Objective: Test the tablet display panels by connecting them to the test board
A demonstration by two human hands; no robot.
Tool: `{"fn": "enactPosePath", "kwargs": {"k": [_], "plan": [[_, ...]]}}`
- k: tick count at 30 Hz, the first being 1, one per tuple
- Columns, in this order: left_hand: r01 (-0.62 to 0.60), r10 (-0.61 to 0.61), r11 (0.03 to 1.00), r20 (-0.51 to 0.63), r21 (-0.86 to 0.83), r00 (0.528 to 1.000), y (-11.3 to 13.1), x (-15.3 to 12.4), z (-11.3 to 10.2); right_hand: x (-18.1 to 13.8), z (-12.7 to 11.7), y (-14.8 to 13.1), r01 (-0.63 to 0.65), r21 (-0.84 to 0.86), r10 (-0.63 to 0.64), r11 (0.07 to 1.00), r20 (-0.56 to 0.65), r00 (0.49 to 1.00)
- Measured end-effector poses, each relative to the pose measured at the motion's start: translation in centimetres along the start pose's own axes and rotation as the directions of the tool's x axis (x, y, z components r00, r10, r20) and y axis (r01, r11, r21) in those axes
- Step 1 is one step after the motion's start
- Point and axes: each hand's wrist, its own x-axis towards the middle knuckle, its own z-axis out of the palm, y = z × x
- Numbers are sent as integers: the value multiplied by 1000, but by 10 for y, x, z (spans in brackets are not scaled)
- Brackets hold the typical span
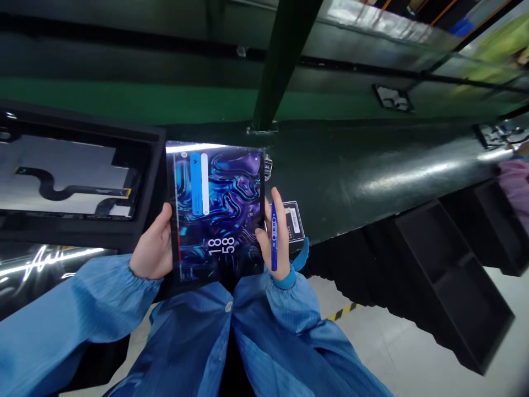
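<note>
Lit purple-blue tablet screen (215,209) shows "18 58", digits turned sideways. Small black-and-white label card (294,221) at desk's near edge: print too small to read.

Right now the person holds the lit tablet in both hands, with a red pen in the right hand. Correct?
No: the head view shows a blue pen, not red, in the right hand; it and the left hand hold the lit tablet.

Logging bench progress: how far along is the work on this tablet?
Done: the tablet is powered, its screen lit and showing 18 58. In hand: the left hand grips its left edge; the right hand, holding a blue pen, steadies the right edge. Possibly left: a panel with a flex cable lies in the black tray, untouched.
</note>
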Motion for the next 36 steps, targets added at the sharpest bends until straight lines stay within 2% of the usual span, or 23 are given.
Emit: {"fn": "enactPosePath", "kwargs": {"k": [5, 10, 15, 17, 19, 21, 22, 27, 29, 32, 34, 36], "plan": [[-70, 70, 997, -10, -11, 997, -3, 0, -2, 5, 11, -7, -46, -211, 24, 976, -106, 994], [-110, 110, 993, 9, 43, 994, -5, 1, -4, 2, 9, -10, -33, -90, 29, 995, -41, 999], [-146, 140, 974, 43, 173, 989, -7, 1, -8, -2, 3, -3, 13, -60, -19, 998, -86, 996], [-148, 141, 970, 53, 191, 989, -7, 2, -9, 5, -3, -2, 27, -84, -38, 996, -139, 989], [-154, 144, 966, 63, 208, 988, -6, 3, -10, 21, -14, -4, 53, -138, -87, 989, -249, 965], [-145, 131, 965, 75, 220, 988, -6, 3, -12, 44, -27, -8, 65, -241, -146, 968, -336, 930], [-142, 128, 964, 79, 224, 989, -7, 3, -13, 56, -34, -11, 67, -306, -174, 950, -338, 925], [-134, 130, 960, 33, 247, 991, -9, 2, -12, 99, -52, -21, 101, -646, -234, 757, -124, 964], [-126, 128, 963, 5, 240, 992, -10, 2, -11, 101, -48, -24, 113, -732, -277, 672, -107, 955], [-112, 105, 969, 42, 221, 994, -10, 2, -10, 86, -41, -34, 216, -782, -424, 585, -68, 903], [-113, 99, 969, 72, 220, 992, -9, 2, -10, 70, -40, -43, 375, -763, -517, 527, 63, 854], [-110, 107, 972, 25, 208, 994, -8, 0, -8, 53, -43, -53, 541, -707, -580, 456, 224, 783]]}}
